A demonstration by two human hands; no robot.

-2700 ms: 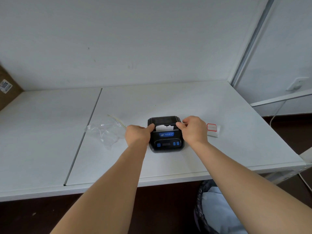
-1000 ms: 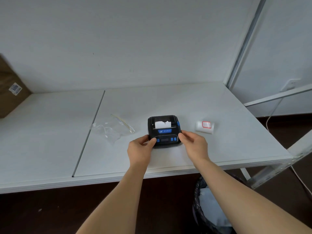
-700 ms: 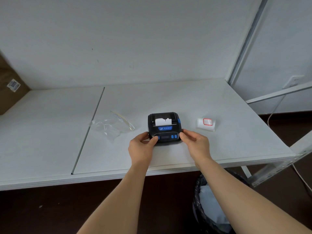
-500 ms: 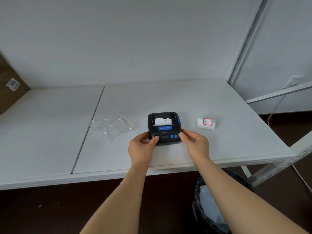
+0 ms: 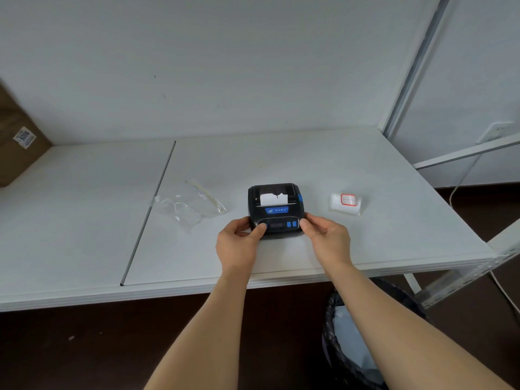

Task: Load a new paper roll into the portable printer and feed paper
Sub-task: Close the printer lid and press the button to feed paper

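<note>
The black portable printer (image 5: 277,205) with blue buttons sits on the white table (image 5: 309,161), its lid closed. A short strip of white paper (image 5: 273,199) with a torn edge sticks out of its slot. My left hand (image 5: 239,243) grips the printer's near left corner, with the thumb on the left blue button. My right hand (image 5: 327,239) holds the near right corner, fingertips touching the side. A second white paper roll (image 5: 346,204) with a red-bordered label lies to the right of the printer.
An empty clear plastic bag (image 5: 188,205) lies left of the printer, next to the seam between the two tabletops. A brown cardboard box (image 5: 17,144) stands at the far left. A lined trash bin (image 5: 363,336) sits under the table's front edge.
My hands slid from the lid at the printer's back down to its near corners. The lid is now closed over the paper. My left thumb has settled on the left blue button.
</note>
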